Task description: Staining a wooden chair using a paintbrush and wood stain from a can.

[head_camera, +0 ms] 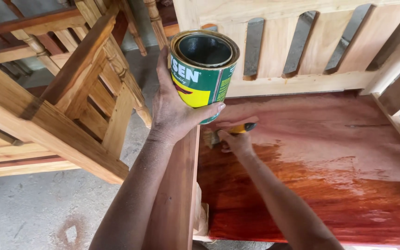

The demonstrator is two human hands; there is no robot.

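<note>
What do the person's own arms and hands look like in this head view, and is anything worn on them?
Both forearms are bare as far as the frame shows: no sleeves, gloves, watch or rings visible. The left hand and right hand look dusty, with light smudges along the forearms.

Left hand (174, 109) is gripping an open green and yellow tin can (203, 69), holding it upright above the near-left corner of the red-brown wooden seat panel (329, 139). Right hand (237, 139) is holding a yellow-handled paintbrush (228, 133), bristles pointing left and touching the panel just under the can. Near part of the panel is showing dark, wet and glossy; far part is looking paler and duller. Pale slatted backrest (302, 46) is standing behind the panel. Unfinished wooden chair frames (70, 92) are sitting to the left on the concrete floor (38, 208).
</note>
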